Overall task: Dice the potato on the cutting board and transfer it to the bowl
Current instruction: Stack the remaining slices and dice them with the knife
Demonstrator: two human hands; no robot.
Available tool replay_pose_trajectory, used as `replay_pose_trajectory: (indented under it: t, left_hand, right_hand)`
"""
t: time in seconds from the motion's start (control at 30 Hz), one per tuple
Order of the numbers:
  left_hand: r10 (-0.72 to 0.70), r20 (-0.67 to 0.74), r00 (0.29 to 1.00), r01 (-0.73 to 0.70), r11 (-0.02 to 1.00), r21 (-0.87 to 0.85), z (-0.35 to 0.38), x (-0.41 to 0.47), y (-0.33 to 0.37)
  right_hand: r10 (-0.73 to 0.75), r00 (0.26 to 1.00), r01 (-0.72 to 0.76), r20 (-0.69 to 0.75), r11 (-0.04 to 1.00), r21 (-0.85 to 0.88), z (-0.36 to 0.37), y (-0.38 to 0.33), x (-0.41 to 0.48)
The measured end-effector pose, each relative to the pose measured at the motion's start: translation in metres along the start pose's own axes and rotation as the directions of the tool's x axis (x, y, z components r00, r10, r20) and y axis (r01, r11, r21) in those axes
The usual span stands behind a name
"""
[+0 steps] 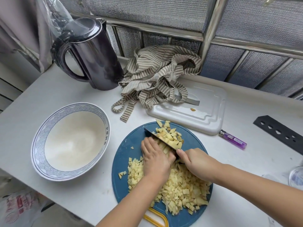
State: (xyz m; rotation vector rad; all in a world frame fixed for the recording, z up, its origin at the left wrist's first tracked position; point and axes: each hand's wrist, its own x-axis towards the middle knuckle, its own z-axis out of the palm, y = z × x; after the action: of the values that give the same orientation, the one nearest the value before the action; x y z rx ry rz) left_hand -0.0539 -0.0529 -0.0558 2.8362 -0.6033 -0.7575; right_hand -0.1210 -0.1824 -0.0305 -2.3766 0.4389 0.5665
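The fingers (149,145) of the left hand (156,161) lie nearly straight and hold nothing; they press a heap of potato dice (170,136) against the flat of the knife (161,139). The right hand (198,163) has its fingers curled tight round the handle, with the blade tilted and loaded. Most of the potato sits cut in a broad pile on the near half of the blue cutting board (127,145), and a few cubes lie stray toward its left rim. The bowl (41,133) stands just left of the board with no potato in it, so the transfer looks about to begin. The load is the risk: it is heaped high and only the pressing hand keeps it there, so a tilt or an early release on the way across would likely scatter cubes onto the tabletop (82,194) between board and bowl. The left fingertips also lie close to the edge. The tabletop is pale and smooth. Toward its far edge stand a dark kettle (91,54), a crumpled striped cloth (157,76) and a white tray (205,115), and toward the right edge lie a purple lighter (232,139) and a black perforated strip (282,133). Behind is a metal frame with mesh panels.
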Motion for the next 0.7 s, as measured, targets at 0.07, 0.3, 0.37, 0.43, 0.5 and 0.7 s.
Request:
replay_pose_trajectory:
  t: [0.07,0.3,0.37,0.43,0.5,0.7]
  left_hand:
    - [-0.010,-0.024,1.000,0.010,1.000,0.005,0.004,0.001,-0.002]
    - [-0.014,-0.045,0.999,0.009,0.993,-0.115,0.001,0.000,-0.004]
    - [-0.005,-0.037,0.999,0.000,0.989,-0.148,-0.003,-0.001,-0.003]
    - [-0.016,-0.060,0.998,0.006,0.987,-0.160,-0.005,-0.003,-0.003]
    - [-0.051,-0.087,0.995,0.036,0.985,-0.167,-0.003,-0.002,-0.001]
    - [-0.158,-0.099,0.983,0.136,0.971,-0.198,-0.001,0.000,0.008]
  right_hand:
    - [-0.018,1.000,0.018,-0.010,1.000,0.002,0.001,-0.006,0.007]
    - [0.003,0.999,-0.008,0.036,0.990,0.143,-0.013,-0.007,0.020]
    - [0.027,0.997,-0.044,0.068,0.967,0.251,-0.020,0.000,0.019]
    - [0.052,0.995,-0.074,0.081,0.950,0.304,-0.024,0.005,0.017]
    - [0.060,0.996,-0.080,0.073,0.946,0.315,-0.026,0.010,0.015]
    - [0.023,1.000,-0.020,-0.010,0.959,0.284,-0.022,0.015,0.009]
